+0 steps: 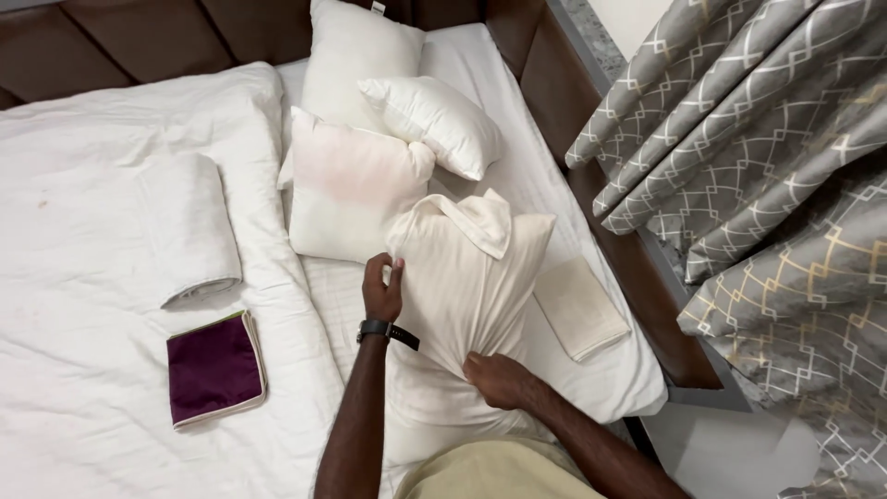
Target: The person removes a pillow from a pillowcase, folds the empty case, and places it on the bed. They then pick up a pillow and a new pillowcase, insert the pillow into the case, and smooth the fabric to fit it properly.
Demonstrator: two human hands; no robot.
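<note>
White bed; grey patterned curtain right.

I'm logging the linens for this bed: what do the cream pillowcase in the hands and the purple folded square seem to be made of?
The cream striped pillowcase looks like woven cotton or a cotton blend with a faint sheen: fine tone-on-tone stripes, soft creases where the left hand and right hand bunch it. The purple folded square looks like a plush, velvet-like fabric, matte and deep in colour, with a pale lining at its edges. Neither is certain.
</note>
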